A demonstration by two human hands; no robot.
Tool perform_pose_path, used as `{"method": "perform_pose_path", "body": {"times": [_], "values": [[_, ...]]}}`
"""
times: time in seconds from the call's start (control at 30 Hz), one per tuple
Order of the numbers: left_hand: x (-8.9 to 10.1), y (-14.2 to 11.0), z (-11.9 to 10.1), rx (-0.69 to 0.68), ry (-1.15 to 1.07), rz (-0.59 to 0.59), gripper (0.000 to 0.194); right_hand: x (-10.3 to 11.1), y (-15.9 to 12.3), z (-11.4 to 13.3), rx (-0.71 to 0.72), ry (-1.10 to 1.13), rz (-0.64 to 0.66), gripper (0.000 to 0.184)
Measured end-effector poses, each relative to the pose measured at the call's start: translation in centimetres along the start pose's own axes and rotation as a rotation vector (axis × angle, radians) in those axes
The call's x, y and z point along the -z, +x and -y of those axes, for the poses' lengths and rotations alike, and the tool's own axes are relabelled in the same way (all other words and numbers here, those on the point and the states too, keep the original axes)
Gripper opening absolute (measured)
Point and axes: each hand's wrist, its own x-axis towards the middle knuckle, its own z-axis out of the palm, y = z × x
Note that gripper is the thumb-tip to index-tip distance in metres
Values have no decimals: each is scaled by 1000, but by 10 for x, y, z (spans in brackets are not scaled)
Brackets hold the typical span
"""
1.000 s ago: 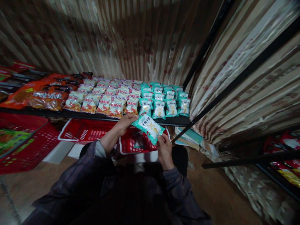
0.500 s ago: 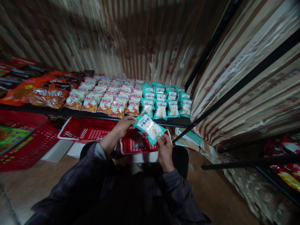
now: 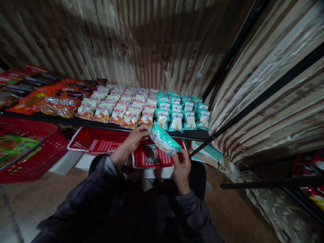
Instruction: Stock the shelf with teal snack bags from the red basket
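Observation:
A teal and white snack bag (image 3: 164, 139) hangs in the air between my two hands, tilted so that its teal side edge shows. My left hand (image 3: 138, 135) pinches its upper left end, while my right hand (image 3: 181, 167) grips the lower right end. Just beyond it, rows of matching teal snack bags (image 3: 176, 120) stand on the black shelf (image 3: 101, 127). Beneath the held bag is a red basket (image 3: 138, 158) with another teal-edged bag (image 3: 152, 153) lying inside.
White and orange snack bags (image 3: 116, 113) fill the shelf's middle, with orange packets (image 3: 60, 103) farther left. A second red basket (image 3: 32, 168) holds green packages at the left. Black metal bars (image 3: 253, 101) slant across the right side, before a striped curtain (image 3: 273, 111).
Between my hands the bag has turned, so its printed front now faces more to the left and its teal side shows. The whole view has shifted slightly.

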Motion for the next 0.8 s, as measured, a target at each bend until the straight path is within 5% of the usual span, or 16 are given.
{"method": "perform_pose_path", "body": {"times": [0.2,0.43,0.6,0.8], "values": [[-8,-2,8,-19,-82,17,27,7,-4,10,272,-159,17,9],[-12,-4,13,3,-254,62,21,11,-5,6,624,-304,57,16],[-12,-5,14,81,-319,63,30,13,-4,1,728,-399,117,23],[-17,-9,12,19,-206,30,41,13,-4,-5,806,-446,148,27]]}}
